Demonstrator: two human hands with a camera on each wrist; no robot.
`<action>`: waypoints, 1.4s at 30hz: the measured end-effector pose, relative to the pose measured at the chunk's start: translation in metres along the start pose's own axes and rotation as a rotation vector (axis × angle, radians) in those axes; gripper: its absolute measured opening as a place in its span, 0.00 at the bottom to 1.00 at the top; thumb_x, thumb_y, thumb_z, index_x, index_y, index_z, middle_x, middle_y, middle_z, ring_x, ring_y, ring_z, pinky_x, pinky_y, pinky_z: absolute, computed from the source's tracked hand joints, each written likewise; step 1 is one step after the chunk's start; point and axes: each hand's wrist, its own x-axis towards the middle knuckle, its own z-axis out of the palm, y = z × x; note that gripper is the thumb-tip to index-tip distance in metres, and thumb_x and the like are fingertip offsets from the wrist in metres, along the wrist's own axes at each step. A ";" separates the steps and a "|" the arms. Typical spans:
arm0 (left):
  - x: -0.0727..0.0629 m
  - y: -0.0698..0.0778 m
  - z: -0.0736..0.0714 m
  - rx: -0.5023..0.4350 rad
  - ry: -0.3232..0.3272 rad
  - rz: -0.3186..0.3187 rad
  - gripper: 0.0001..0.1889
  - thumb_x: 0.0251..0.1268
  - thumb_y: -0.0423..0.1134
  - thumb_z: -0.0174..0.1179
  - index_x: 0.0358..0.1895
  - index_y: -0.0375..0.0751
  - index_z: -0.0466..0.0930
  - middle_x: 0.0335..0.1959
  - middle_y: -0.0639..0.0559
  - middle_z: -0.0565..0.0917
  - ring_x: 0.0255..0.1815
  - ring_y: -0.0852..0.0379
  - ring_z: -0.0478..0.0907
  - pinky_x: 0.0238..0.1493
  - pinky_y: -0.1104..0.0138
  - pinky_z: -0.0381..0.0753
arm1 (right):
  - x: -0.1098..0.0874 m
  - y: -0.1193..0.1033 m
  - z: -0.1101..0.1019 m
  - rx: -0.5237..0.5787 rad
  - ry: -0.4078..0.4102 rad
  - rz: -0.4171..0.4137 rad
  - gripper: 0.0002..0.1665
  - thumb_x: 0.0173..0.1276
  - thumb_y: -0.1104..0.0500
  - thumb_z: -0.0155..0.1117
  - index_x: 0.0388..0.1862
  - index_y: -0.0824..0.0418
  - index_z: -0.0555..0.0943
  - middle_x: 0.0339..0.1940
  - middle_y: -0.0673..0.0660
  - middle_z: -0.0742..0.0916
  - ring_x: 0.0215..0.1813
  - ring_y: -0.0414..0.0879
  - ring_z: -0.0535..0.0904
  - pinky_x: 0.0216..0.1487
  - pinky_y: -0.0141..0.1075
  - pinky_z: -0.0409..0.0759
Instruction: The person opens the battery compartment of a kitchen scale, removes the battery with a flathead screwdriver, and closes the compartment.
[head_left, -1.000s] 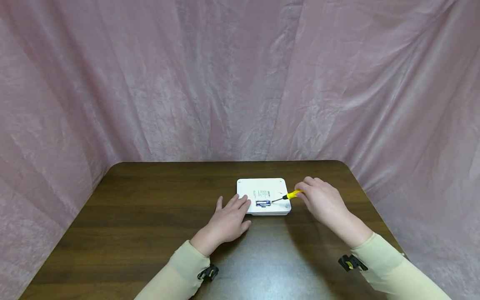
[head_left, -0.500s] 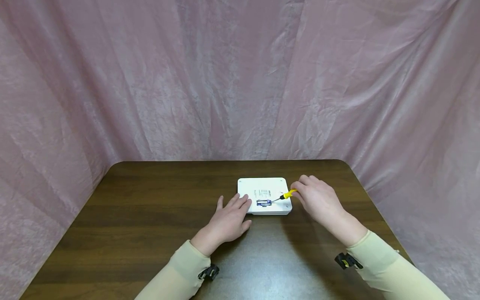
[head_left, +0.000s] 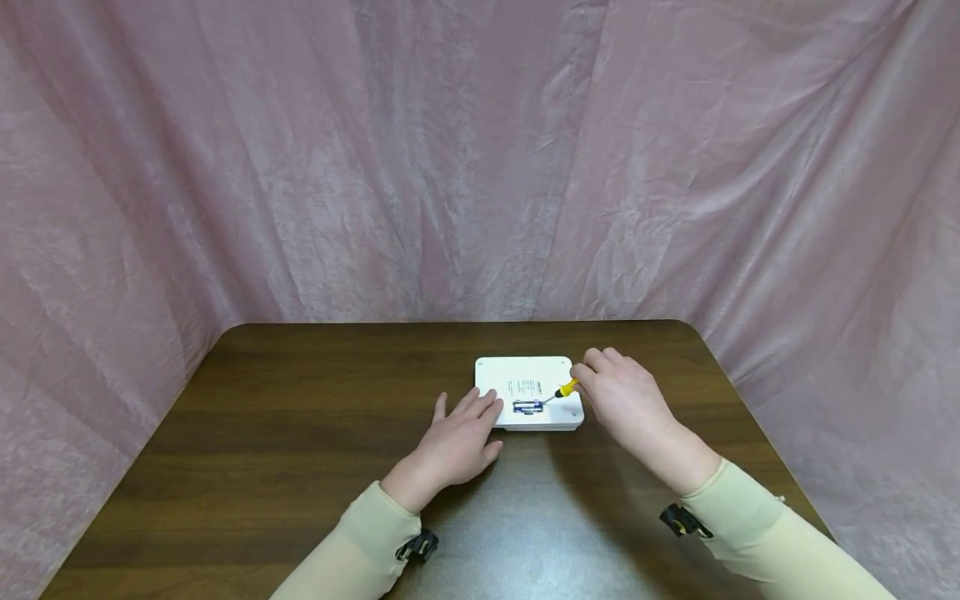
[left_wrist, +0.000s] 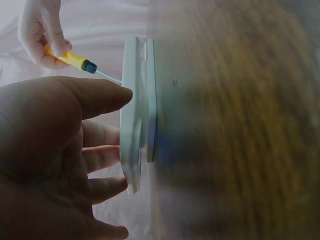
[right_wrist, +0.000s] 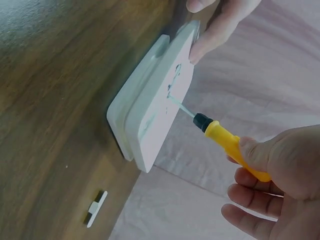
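A flat white device [head_left: 525, 371] with rounded corners lies on the table, printed label up. Its open battery compartment holds blue-and-silver batteries [head_left: 528, 407]. My left hand [head_left: 453, 442] rests spread on the device's near left corner, fingers straight; in the left wrist view the thumb [left_wrist: 110, 97] lies by its edge. My right hand [head_left: 626, 400] grips the yellow handle of a screwdriver [right_wrist: 230, 145] between thumb and fingers. The screwdriver's thin metal shaft slants down to the right end of the compartment; whether it touches a battery is too small to tell.
The device stands on the brown wooden table [head_left: 300, 417], which ends at a pink curtain [head_left: 465, 167]. A small white piece with dark patches [right_wrist: 96, 209] lies on the table in the right wrist view. Cameras are strapped at both sleeves.
My right hand has moved left, over the device's right edge, and the screwdriver has tilted steeper with its tip staying by the compartment's right end. The left hand has stayed in place.
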 end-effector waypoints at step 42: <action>-0.001 -0.001 0.000 -0.016 -0.002 0.003 0.36 0.86 0.53 0.62 0.88 0.44 0.65 0.89 0.47 0.62 0.91 0.44 0.53 0.82 0.28 0.47 | -0.022 0.023 0.007 0.218 -0.035 0.224 0.07 0.79 0.55 0.74 0.41 0.58 0.90 0.36 0.51 0.87 0.40 0.53 0.83 0.36 0.50 0.84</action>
